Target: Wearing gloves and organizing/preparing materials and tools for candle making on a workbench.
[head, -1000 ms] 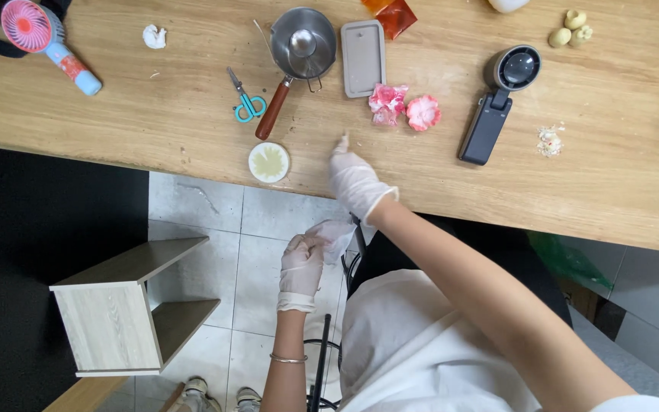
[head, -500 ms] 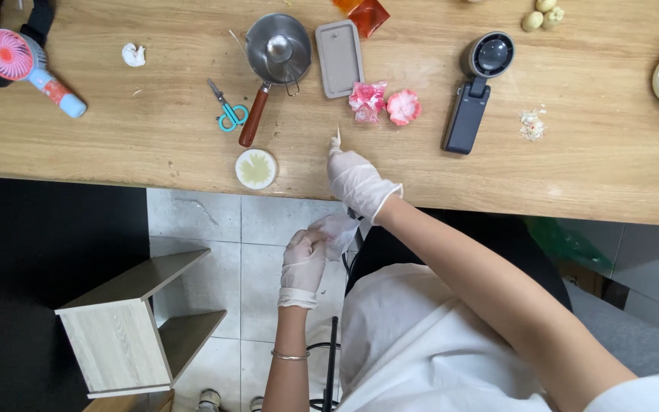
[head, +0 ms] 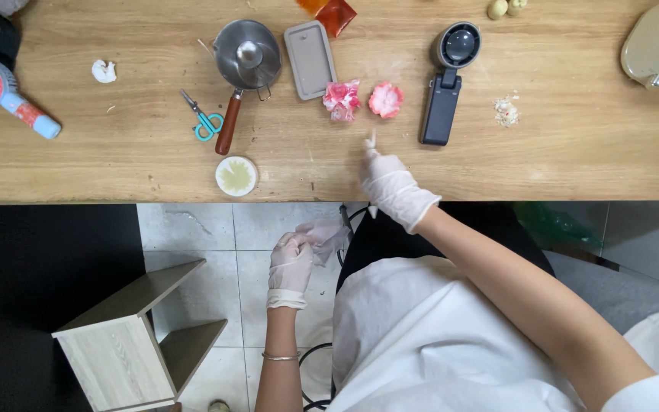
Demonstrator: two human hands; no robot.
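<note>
Head view: the person's two gloved hands at a wooden table (head: 78,164).
Right hand (head: 390,185): stretched over the table edge, fingertips pinching a small white scrap (head: 371,141).
Left hand (head: 291,263): below the table, fisted around crumpled pale tissue (head: 328,235).
Pink paper flowers (head: 364,99): just beyond the scrap.
Change: both hands keep their grips.

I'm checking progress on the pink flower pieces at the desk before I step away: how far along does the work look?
Two pink flower pieces already lie on the wooden table. In hand: the right hand, gloved, rests at the table edge with a small white bit at its fingertips; the left hand clutches crumpled pale material below the table. Left untouched: scissors, small pan, grey tray.
</note>
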